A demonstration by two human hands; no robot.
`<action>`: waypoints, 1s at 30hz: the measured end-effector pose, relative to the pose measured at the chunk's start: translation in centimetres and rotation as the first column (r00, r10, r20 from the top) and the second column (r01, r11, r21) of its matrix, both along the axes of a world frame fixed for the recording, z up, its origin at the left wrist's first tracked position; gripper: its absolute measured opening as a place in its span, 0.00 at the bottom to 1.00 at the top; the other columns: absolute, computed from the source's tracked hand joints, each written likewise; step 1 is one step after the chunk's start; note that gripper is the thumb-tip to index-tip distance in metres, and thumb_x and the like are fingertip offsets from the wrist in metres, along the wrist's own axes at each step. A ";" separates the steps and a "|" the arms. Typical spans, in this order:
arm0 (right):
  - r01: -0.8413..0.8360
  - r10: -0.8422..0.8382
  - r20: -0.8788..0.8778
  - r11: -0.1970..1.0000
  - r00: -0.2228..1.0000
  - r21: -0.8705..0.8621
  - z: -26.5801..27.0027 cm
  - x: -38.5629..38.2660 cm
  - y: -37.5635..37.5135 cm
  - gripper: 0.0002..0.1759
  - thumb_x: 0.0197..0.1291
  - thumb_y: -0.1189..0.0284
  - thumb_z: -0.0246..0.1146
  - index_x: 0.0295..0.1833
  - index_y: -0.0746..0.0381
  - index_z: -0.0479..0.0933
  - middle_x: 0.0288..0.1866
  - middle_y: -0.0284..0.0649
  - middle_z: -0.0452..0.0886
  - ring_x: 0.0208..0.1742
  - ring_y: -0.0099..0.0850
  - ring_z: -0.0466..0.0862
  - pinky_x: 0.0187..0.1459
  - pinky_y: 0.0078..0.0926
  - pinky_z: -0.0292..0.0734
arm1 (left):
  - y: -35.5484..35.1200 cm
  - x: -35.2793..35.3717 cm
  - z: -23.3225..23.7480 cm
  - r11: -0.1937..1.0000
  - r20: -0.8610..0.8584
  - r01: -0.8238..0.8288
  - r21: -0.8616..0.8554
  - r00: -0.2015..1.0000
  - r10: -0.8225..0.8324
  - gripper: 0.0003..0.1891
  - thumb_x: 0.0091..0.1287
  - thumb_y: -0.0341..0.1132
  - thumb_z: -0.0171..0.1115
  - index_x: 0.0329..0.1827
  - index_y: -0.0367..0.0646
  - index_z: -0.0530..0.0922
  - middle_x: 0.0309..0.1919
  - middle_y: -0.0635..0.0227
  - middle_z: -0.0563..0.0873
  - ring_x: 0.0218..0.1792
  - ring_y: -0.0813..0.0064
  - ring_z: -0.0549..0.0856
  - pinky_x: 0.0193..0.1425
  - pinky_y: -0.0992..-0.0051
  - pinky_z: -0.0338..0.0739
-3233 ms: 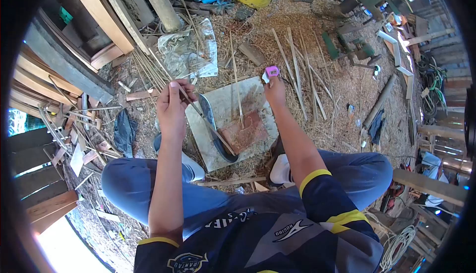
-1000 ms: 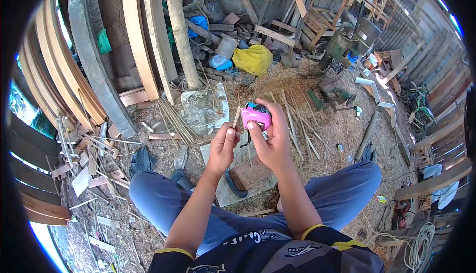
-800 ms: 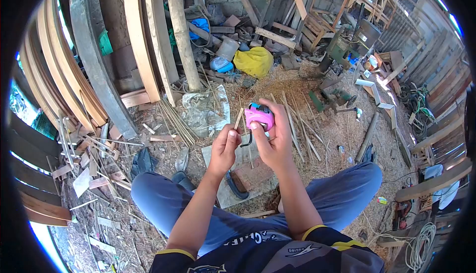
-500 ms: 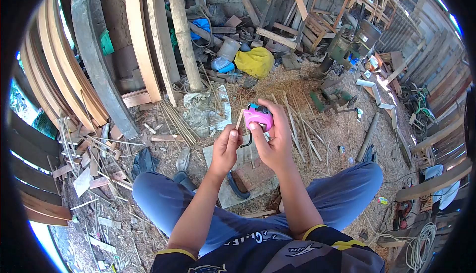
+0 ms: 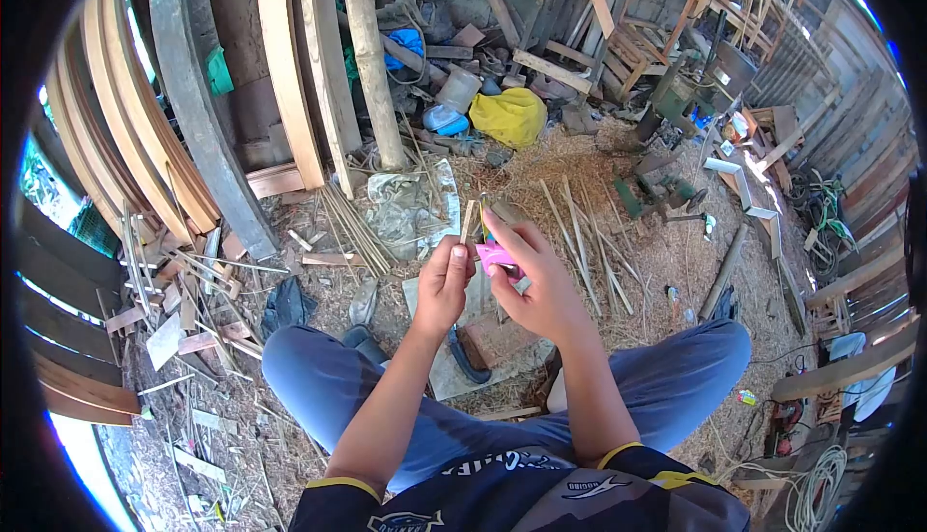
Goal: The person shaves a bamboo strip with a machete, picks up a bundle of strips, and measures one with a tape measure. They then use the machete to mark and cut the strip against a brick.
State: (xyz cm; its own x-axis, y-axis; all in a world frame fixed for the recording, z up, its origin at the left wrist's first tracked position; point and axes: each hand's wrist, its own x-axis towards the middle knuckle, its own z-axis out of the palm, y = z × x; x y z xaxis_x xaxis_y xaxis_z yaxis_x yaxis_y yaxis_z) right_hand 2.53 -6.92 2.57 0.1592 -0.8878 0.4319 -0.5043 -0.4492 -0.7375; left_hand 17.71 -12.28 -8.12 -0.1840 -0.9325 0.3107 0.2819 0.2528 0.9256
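My left hand [image 5: 443, 288] is closed around a short, thin wooden strip [image 5: 469, 220], whose end sticks up past the fingertips. My right hand [image 5: 541, 291] grips a pink tape measure [image 5: 494, 257], mostly covered by the fingers. A narrow bit of yellowish blade [image 5: 483, 207] seems to rise beside the strip. Both hands nearly touch, above the ground between my bent knees. Below them lie a brown wooden block [image 5: 502, 344] and a dark curved handle [image 5: 468, 363] on a pale sheet [image 5: 446, 380].
Long boards [image 5: 282, 69] and a round pole [image 5: 368, 69] lean at the left and back. Thin wooden strips [image 5: 579, 242] lie on the shavings-covered ground. A yellow bag [image 5: 509, 117] sits among scrap at the back. Green metal machinery [image 5: 676, 98] and coiled cable [image 5: 816, 489] are at the right.
The tape measure has turned and dropped slightly, and my right fingers now cover more of it. Its blade end is now beside the strip in my left hand. The view has shifted slightly.
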 end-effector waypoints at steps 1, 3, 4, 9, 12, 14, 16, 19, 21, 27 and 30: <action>0.015 -0.016 -0.035 1.000 0.999 -0.013 0.2 0.0 0.0 0.39 0.65 0.80 0.63 0.81 0.49 0.70 0.51 0.44 0.78 0.40 0.36 0.82 0.42 0.32 0.80 | 0.0 -0.1 -0.1 1.000 0.006 -0.002 -0.007 1.000 0.002 0.17 0.87 0.45 0.48 0.47 0.41 0.76 0.29 0.77 0.74 0.29 0.85 0.70 0.33 0.79 0.67; 0.042 -0.046 -0.105 0.998 0.993 -0.041 0.6 0.0 -0.1 0.38 0.65 0.79 0.63 0.81 0.48 0.70 0.51 0.45 0.79 0.41 0.39 0.84 0.41 0.34 0.82 | 0.0 -0.2 -0.2 1.000 0.016 -0.008 -0.022 1.000 0.009 0.17 0.87 0.45 0.48 0.47 0.41 0.76 0.28 0.77 0.74 0.28 0.85 0.70 0.32 0.78 0.67; 0.044 -0.047 -0.099 0.998 0.994 -0.036 0.8 0.1 0.1 0.38 0.65 0.79 0.63 0.81 0.48 0.70 0.52 0.46 0.79 0.41 0.40 0.84 0.41 0.35 0.82 | 0.0 -0.2 -0.4 1.000 0.008 -0.011 -0.014 1.000 0.011 0.17 0.87 0.45 0.48 0.47 0.42 0.76 0.28 0.77 0.74 0.28 0.85 0.70 0.32 0.79 0.67; 0.051 -0.046 -0.130 0.998 0.990 0.032 -0.3 0.4 0.5 0.37 0.65 0.78 0.64 0.80 0.47 0.71 0.52 0.49 0.79 0.42 0.45 0.85 0.42 0.39 0.83 | 0.0 -0.7 -0.2 0.997 -0.125 -0.020 0.079 0.992 0.029 0.16 0.88 0.45 0.47 0.44 0.45 0.74 0.27 0.78 0.72 0.26 0.87 0.67 0.29 0.80 0.64; 0.017 0.001 -0.157 0.993 0.988 0.116 -1.4 0.5 0.9 0.37 0.66 0.77 0.64 0.80 0.47 0.71 0.52 0.49 0.79 0.41 0.46 0.85 0.41 0.40 0.82 | -0.2 -0.3 0.9 0.973 -0.300 0.020 0.228 0.953 0.050 0.15 0.88 0.46 0.46 0.44 0.46 0.72 0.26 0.80 0.68 0.24 0.88 0.64 0.27 0.81 0.60; 0.010 0.011 -0.167 0.993 0.986 0.121 -2.3 0.8 1.1 0.37 0.65 0.78 0.63 0.80 0.50 0.70 0.53 0.48 0.78 0.44 0.45 0.84 0.43 0.37 0.82 | -0.9 0.2 0.9 0.977 -0.331 0.011 0.214 0.942 0.062 0.16 0.88 0.46 0.45 0.44 0.46 0.72 0.26 0.79 0.67 0.23 0.86 0.63 0.26 0.79 0.58; 0.006 0.014 -0.171 0.993 0.985 0.119 -3.7 1.1 1.6 0.37 0.65 0.78 0.63 0.81 0.49 0.69 0.53 0.49 0.78 0.44 0.46 0.84 0.44 0.39 0.82 | -1.4 0.6 0.6 0.979 -0.364 -0.005 0.203 0.928 0.080 0.16 0.88 0.46 0.45 0.44 0.46 0.72 0.26 0.78 0.67 0.23 0.86 0.63 0.26 0.79 0.59; 0.030 -0.006 -0.199 0.993 0.980 0.115 -6.4 1.6 2.4 0.38 0.65 0.75 0.64 0.81 0.48 0.68 0.52 0.51 0.79 0.43 0.52 0.84 0.43 0.47 0.82 | -1.5 0.6 1.6 0.943 -0.431 -0.021 0.331 0.886 0.171 0.16 0.88 0.46 0.45 0.47 0.44 0.73 0.31 0.70 0.78 0.28 0.76 0.80 0.35 0.73 0.80; 0.062 -0.019 -0.266 0.986 0.964 0.155 -8.0 1.6 3.2 0.39 0.65 0.75 0.65 0.82 0.50 0.67 0.52 0.52 0.79 0.44 0.53 0.84 0.44 0.48 0.81 | -1.8 0.8 1.2 0.924 -0.464 -0.012 0.381 0.862 0.202 0.17 0.88 0.47 0.44 0.51 0.43 0.72 0.40 0.60 0.86 0.39 0.63 0.90 0.46 0.63 0.90; 0.074 -0.034 -0.222 0.982 0.975 0.175 -10.2 2.0 5.9 0.34 0.61 0.76 0.68 0.74 0.64 0.70 0.54 0.54 0.78 0.52 0.55 0.81 0.55 0.45 0.79 | -2.6 2.5 1.7 0.887 -0.454 -0.100 0.450 0.830 0.324 0.18 0.88 0.49 0.41 0.58 0.42 0.67 0.48 0.50 0.87 0.43 0.54 0.92 0.47 0.57 0.91; 0.049 0.010 -0.184 0.948 0.983 0.314 -11.2 1.4 7.4 0.30 0.59 0.76 0.70 0.69 0.64 0.73 0.53 0.53 0.77 0.51 0.54 0.81 0.54 0.44 0.79 | -3.3 3.8 1.6 0.859 -0.426 -0.144 0.492 0.820 0.381 0.18 0.88 0.50 0.40 0.61 0.43 0.65 0.50 0.47 0.86 0.42 0.52 0.91 0.50 0.54 0.90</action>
State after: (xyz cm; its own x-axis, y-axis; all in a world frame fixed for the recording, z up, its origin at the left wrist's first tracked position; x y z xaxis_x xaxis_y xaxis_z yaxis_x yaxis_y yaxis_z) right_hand 3.91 0.44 -8.61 0.1899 -0.9773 0.0939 -0.6485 -0.1966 -0.7353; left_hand 21.50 -15.57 -6.52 0.1553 -0.9773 -0.1440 0.7073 0.0082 0.7069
